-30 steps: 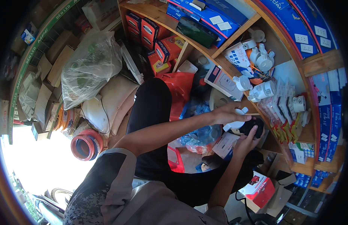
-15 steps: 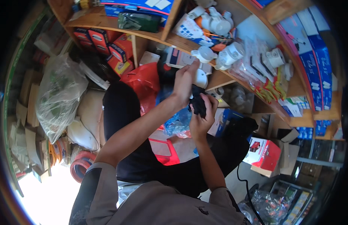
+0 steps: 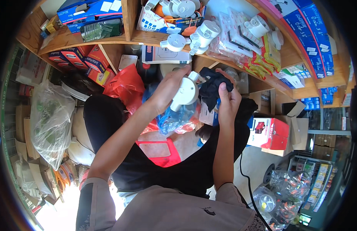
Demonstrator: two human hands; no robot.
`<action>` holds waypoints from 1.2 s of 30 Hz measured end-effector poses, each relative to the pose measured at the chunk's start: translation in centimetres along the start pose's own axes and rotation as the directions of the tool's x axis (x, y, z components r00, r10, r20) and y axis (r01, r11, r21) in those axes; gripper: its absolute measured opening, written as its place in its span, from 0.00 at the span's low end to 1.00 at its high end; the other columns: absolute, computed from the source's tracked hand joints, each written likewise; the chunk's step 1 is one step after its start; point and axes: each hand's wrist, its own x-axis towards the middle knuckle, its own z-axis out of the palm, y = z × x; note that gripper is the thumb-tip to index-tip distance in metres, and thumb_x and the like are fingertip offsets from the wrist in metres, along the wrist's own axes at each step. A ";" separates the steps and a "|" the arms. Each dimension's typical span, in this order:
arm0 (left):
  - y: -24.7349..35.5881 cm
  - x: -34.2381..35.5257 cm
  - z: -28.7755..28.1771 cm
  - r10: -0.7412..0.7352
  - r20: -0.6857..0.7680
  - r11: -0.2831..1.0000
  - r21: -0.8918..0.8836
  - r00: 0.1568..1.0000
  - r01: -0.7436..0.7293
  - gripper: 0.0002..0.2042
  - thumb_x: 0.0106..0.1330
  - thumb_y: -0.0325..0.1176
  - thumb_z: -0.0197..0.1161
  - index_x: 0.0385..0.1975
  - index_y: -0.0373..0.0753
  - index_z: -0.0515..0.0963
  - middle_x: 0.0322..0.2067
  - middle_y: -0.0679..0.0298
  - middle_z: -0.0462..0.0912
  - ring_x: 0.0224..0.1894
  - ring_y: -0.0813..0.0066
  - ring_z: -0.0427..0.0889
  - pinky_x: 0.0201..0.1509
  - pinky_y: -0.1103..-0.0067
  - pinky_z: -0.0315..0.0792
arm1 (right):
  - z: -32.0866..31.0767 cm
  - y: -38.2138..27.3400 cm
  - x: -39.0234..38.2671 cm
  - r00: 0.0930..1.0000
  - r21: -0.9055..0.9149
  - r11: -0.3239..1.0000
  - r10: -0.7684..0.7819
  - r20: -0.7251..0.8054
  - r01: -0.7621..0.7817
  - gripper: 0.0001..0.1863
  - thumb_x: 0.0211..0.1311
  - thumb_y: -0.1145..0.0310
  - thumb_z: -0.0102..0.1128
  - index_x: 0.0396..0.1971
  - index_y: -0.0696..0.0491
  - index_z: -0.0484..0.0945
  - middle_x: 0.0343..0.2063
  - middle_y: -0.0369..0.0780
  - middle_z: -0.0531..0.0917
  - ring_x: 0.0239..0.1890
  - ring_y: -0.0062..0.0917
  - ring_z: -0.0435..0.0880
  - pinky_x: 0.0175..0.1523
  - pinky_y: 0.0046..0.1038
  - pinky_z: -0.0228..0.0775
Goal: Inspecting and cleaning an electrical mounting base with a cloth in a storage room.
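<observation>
Wooden shelf [image 3: 129, 23] behind; L hand [image 3: 167, 90] grips white box [image 3: 186, 92] side-on, prob. keeping front clear, R hand [image 3: 229, 98] w/ fingers clutching bunched black cloth [image 3: 213, 86].

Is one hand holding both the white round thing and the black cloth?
No, the left hand holds the white round thing, while the right hand holds the black cloth.

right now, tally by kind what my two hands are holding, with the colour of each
Round fitting, white, in the left hand: 1
Bunched cloth, black, in the right hand: 1
Total: 2
</observation>
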 end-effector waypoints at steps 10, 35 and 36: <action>-0.6 -0.4 -0.8 -0.010 0.199 0.890 0.448 0.980 -0.082 0.13 0.69 0.41 0.67 0.36 0.36 0.85 0.28 0.72 0.82 0.29 0.88 0.78 0.33 0.84 0.72 | -0.7 1.8 -0.2 0.968 -0.061 0.980 0.198 0.152 -0.190 0.28 0.79 0.48 0.47 0.49 0.59 0.82 0.24 0.26 0.69 0.30 0.11 0.64 0.35 0.20 0.58; 4.0 -2.1 -2.6 0.656 0.262 0.309 0.763 0.708 -0.568 0.10 0.69 0.32 0.67 0.44 0.34 0.87 0.19 0.70 0.76 0.22 0.86 0.68 0.26 0.81 0.60 | -2.4 -1.4 -1.2 0.878 0.835 0.387 -0.116 0.464 -0.390 0.16 0.64 0.59 0.62 0.40 0.52 0.67 0.32 0.41 0.73 0.37 0.23 0.73 0.45 0.22 0.65; 4.1 -2.5 -1.9 0.667 0.290 0.265 0.768 0.686 -0.582 0.09 0.69 0.32 0.68 0.44 0.35 0.88 0.19 0.68 0.76 0.22 0.86 0.68 0.26 0.81 0.59 | -2.0 -2.1 -2.6 0.886 0.794 0.405 0.107 0.452 -0.454 0.23 0.69 0.53 0.54 0.53 0.55 0.69 0.30 0.39 0.72 0.33 0.22 0.73 0.42 0.23 0.65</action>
